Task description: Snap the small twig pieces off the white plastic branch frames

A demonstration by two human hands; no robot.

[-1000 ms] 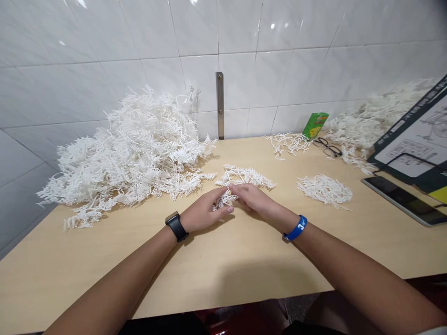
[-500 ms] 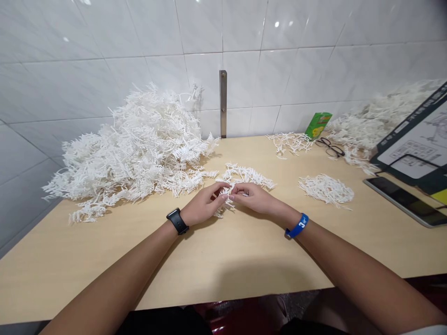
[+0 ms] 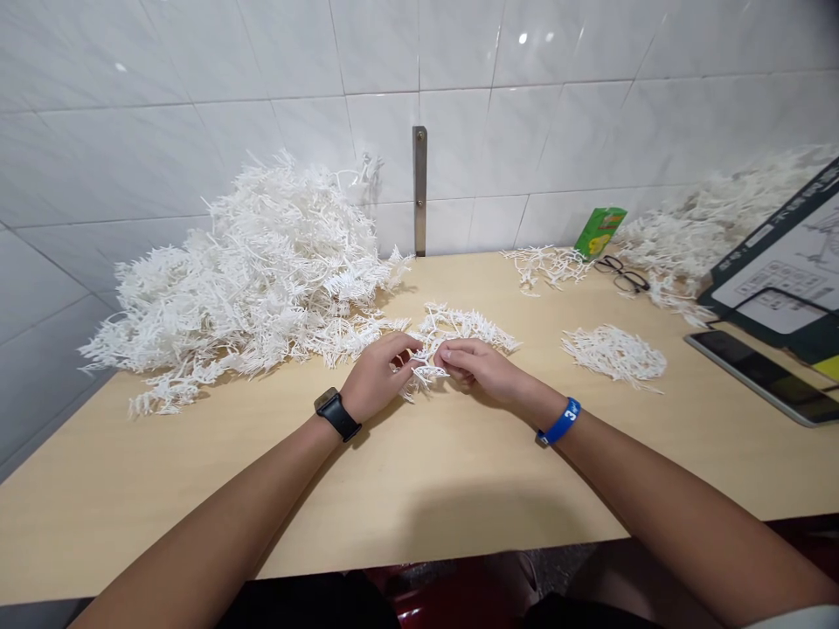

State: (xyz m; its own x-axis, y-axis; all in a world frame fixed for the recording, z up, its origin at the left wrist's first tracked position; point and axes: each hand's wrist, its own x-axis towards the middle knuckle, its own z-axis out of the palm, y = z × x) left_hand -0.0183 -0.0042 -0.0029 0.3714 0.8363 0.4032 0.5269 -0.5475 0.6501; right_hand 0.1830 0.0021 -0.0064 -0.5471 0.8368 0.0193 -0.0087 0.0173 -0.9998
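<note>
A small white branched plastic piece (image 3: 429,372) sits between my two hands above the middle of the table. The fingers of my left hand (image 3: 380,376), on the arm with the black watch, are closed on its left side. My right hand (image 3: 481,369), above a blue wristband, is pinched at its right side; what lies between those fingertips is too small to make out. Just behind my hands lies a loose strip of white branched pieces (image 3: 468,325). A large heap of such pieces (image 3: 262,262) rises at the left.
On the right of the wooden table (image 3: 341,515) are a small white pile (image 3: 614,354), a phone (image 3: 764,376), eyeglasses (image 3: 622,275), a green packet (image 3: 599,233), a dark printed board (image 3: 786,262) and another white heap (image 3: 714,218). A tiled wall (image 3: 262,157) stands behind.
My hands have moved slightly apart, so the white piece between them shows more. My right hand has shifted a little to the right. The view has tilted slightly.
</note>
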